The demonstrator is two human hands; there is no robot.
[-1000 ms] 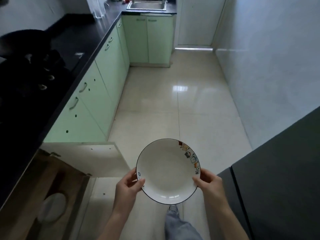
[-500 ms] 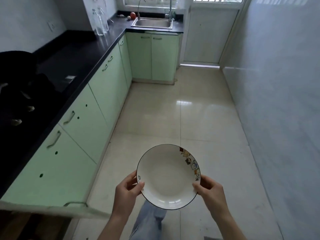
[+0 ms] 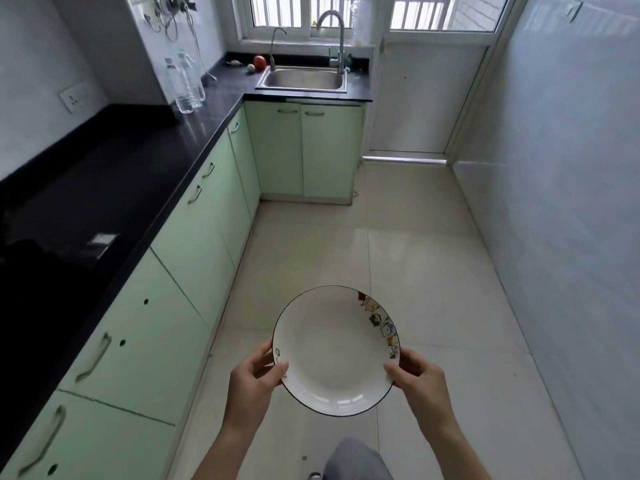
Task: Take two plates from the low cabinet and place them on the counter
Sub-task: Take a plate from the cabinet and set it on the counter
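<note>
A white plate [image 3: 334, 351] with a thin black rim and small coloured pictures along its right edge is held level above the floor. My left hand [image 3: 254, 377] grips its left rim, thumb on top. My right hand [image 3: 417, 377] grips its right rim the same way. The black counter [image 3: 114, 188] runs along the left side, above pale green low cabinets [image 3: 194, 233] whose doors are all closed in this view. No second plate shows.
Two clear bottles [image 3: 185, 83] stand on the counter's far end. A steel sink [image 3: 304, 79] with a tap sits below the window, with a red fruit [image 3: 259, 61] beside it. A dark stove [image 3: 31, 271] occupies the near counter. Beige tiled floor [image 3: 415, 254] stretches ahead; a white wall runs along the right.
My view has risen and swung forward: the open low cabinet with another plate inside has dropped out of sight and the sink and window have come into view. Both hands keep holding the plate.
</note>
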